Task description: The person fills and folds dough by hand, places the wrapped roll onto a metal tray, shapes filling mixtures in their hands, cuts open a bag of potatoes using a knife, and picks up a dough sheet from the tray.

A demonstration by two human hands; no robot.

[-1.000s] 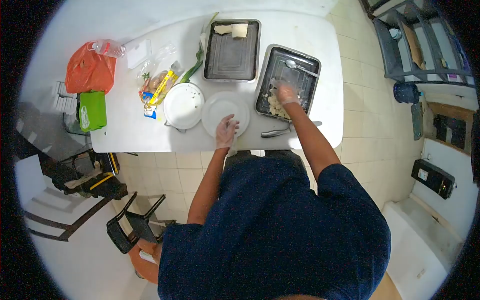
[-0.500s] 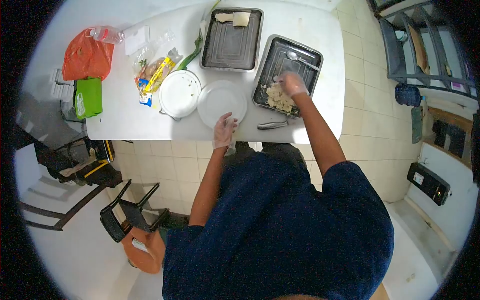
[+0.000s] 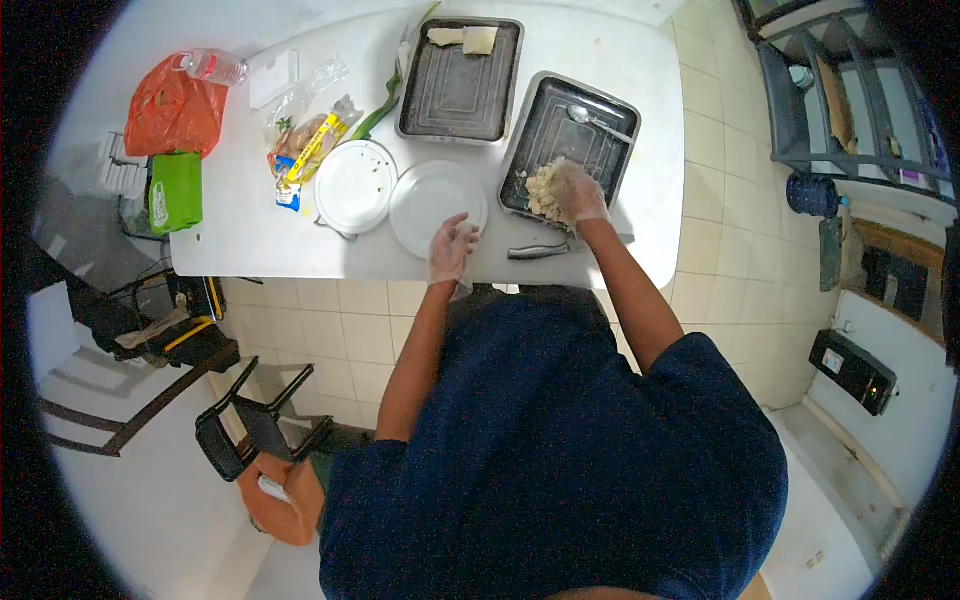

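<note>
My right hand (image 3: 580, 194), in a clear plastic glove, is down in the pale crumbly food mixture (image 3: 541, 190) at the near end of a dark metal tray (image 3: 560, 130). Its fingers curl into the mixture, and their tips are hidden. A metal spoon (image 3: 590, 120) lies farther back in that tray. My left hand (image 3: 455, 247), gloved too, hovers at the near edge of a white round plate (image 3: 437, 205), fingers loosely apart and holding nothing. Between the hands, near the table edge, lies a silvery handle-shaped object (image 3: 537, 252).
Another dark tray (image 3: 455, 95) holds two pale flat pieces (image 3: 480, 40). At left are a plate with small bits (image 3: 355, 190), a yellow packet (image 3: 318, 148), a green onion (image 3: 380, 110), a red bag (image 3: 175, 110), a bottle (image 3: 215, 67) and a green box (image 3: 177, 193).
My right hand has moved nearer to me and down onto the mixture. My left hand has shifted slightly and stays by the plate.
</note>
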